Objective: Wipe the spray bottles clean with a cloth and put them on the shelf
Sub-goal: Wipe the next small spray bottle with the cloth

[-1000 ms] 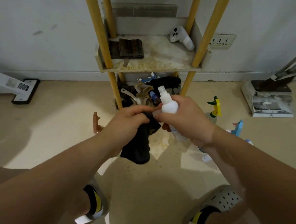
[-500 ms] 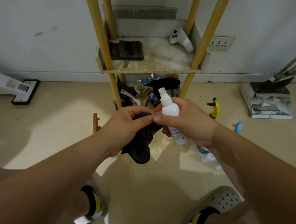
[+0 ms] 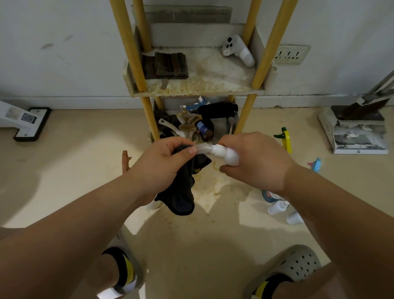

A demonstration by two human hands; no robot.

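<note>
My right hand grips a small white spray bottle, tipped over so its nozzle points left. My left hand holds a dark cloth and pinches the bottle's clear cap end with thumb and fingers. The cloth hangs down below the hand. Straight ahead stands the shelf with yellow poles and a stained white board. More spray bottles lie on the floor at the right: a yellow and green one, a blue one and small white ones.
A folded brown cloth and a white controller lie on the shelf board. The lower level holds a jumble of rags and tools. A dustpan with broom stands at the right, a mop head at the left. My feet are below.
The bottle has tipped from upright to nearly horizontal, nozzle toward my left hand. My left hand now pinches the cap end with the cloth. Both hands stay in front of the shelf.
</note>
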